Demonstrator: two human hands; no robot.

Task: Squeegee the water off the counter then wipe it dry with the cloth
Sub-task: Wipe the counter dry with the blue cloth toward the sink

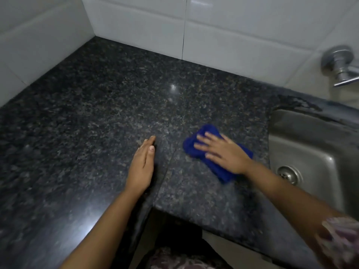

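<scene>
My left hand point(142, 164) rests flat and empty on the counter point(87, 123), fingers together. My right hand point(221, 152) presses spread fingers on the blue cloth point(204, 133) near the sink point(310, 144). I'm on the drying step; next I'd sweep leftward, I judge.

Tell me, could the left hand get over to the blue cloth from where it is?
Probably yes. The left hand lies flat on the counter, with only bare granite between it and the blue cloth. The right hand already presses on that cloth, though.
</scene>
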